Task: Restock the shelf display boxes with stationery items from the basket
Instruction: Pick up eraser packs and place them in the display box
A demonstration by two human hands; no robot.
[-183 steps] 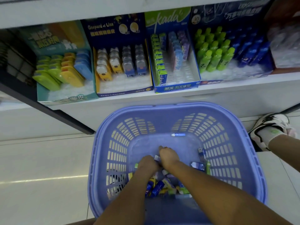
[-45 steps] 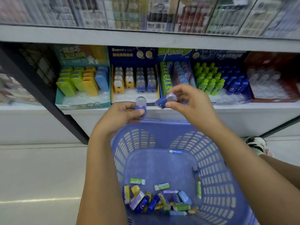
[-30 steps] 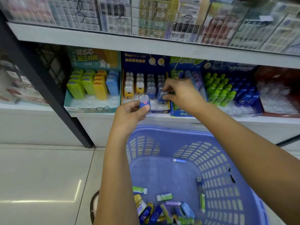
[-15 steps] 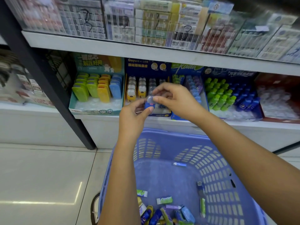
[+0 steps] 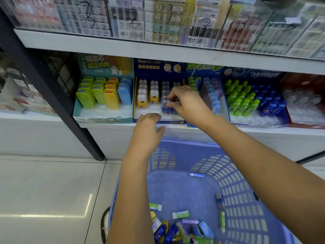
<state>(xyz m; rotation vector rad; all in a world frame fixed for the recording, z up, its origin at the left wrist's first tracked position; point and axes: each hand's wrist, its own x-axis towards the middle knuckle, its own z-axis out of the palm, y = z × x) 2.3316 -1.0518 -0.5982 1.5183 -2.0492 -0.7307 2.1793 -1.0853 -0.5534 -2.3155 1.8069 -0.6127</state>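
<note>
My left hand (image 5: pixel 149 126) hangs loose and empty at the front lip of the navy display box (image 5: pixel 175 122). Just right of it, my right hand (image 5: pixel 186 103) pinches a blue clear-topped item (image 5: pixel 165 106) down into the box's third row (the yellow ones (image 5: pixel 142 100) stand further left). If I push carelessly, I think the row topples, or the piece slips into the basket (image 5: pixel 193 144) below.
</note>
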